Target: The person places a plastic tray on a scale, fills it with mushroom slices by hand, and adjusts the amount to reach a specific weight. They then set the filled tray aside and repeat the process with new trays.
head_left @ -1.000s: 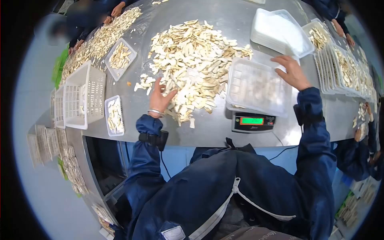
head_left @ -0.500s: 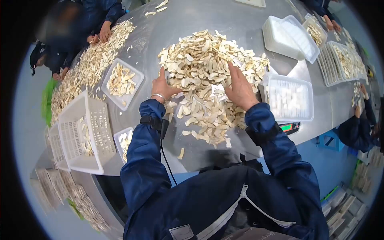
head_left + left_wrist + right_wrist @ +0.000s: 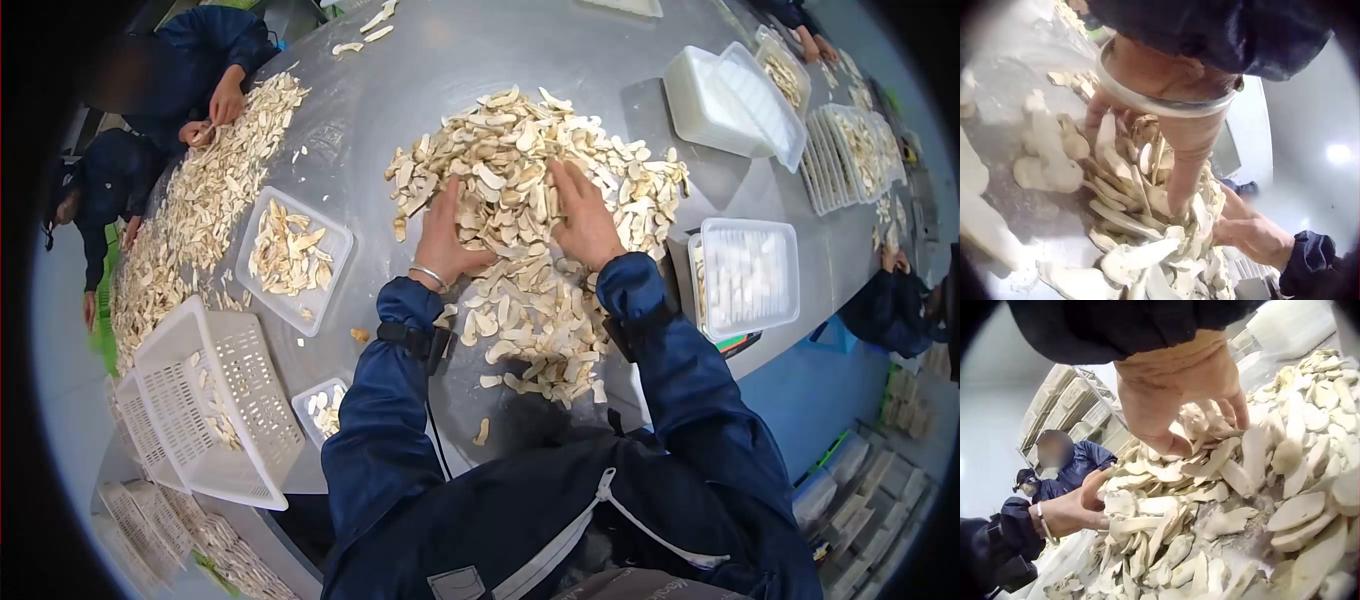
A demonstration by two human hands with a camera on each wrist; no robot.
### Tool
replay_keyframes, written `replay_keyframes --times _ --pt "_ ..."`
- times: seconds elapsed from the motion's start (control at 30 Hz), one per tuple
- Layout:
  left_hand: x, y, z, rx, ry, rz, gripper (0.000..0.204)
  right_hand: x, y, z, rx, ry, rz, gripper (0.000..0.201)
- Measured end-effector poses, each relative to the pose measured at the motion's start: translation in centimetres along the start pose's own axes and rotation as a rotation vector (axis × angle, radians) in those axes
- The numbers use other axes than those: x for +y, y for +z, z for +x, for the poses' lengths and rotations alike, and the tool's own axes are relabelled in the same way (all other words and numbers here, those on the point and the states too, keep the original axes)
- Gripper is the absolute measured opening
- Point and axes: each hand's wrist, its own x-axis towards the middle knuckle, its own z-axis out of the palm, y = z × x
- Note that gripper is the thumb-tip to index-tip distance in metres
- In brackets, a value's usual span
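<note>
A large heap of pale dried mushroom slices (image 3: 505, 185) lies on the metal table before me. My left hand (image 3: 445, 240) is at its left side, thumb spread from the fingers, which dip among the slices. Opposite it, my right hand (image 3: 588, 222) reaches into the heap with thumb apart from the fingers. Slices lie between the two hands. The right wrist view has the right hand (image 3: 1179, 400) arched over slices, its fingertips partly hidden among them. In the left wrist view, slices (image 3: 1129, 206) lie between the left thumb and fingers.
To the right, a clear plastic tray (image 3: 797, 275) sits on a scale (image 3: 740, 345); stacked white trays (image 3: 690, 110) stand behind. On the left are a tray of slices (image 3: 325, 300), a smaller tray (image 3: 305, 412) and a white basket (image 3: 275, 420). Other people work around the table.
My right hand has left the clear tray by the scale and come over to the heap. Both hands now reach deeper into the slices and stand closer together. The head view has shifted left.
</note>
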Motion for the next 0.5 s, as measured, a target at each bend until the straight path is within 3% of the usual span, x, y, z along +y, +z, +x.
replay_keyframes --times 0.07,0.17,0.2,0.3,0.43,0.47,0.5 --pt "0.9 0.3 0.4 0.026 0.036 -0.209 0.124 -1.0 0.1 -0.1 -0.028 -0.019 0.088 0.087" --pt "1.5 0.4 0.1 -0.024 -0.06 -0.383 0.122 -2.0 -0.2 -1.1 -0.028 -0.077 0.23 0.083" --pt "1.2 1.1 -0.1 -0.014 0.01 -0.436 0.116 -2.1 -0.1 -1.4 -0.019 -0.098 0.272 0.082" --pt "2.7 1.4 -2.2 -0.061 -0.151 -0.862 0.11 -3.5 -0.6 -2.9 -0.028 -0.07 0.403 0.077" --pt "3.9 1.6 -5.5 0.034 -0.181 -0.885 0.102 -5.0 -1.3 -4.9 -0.028 -0.087 0.441 0.073" --pt "3.8 1.6 -6.2 0.059 -0.128 -0.692 0.1 -5.0 -1.1 -5.3 -0.036 -0.101 0.447 0.073" --pt "4.0 1.8 -6.8 0.06 -0.148 -0.736 0.1 -5.0 -1.0 -5.7 -0.041 -0.116 0.453 0.073"
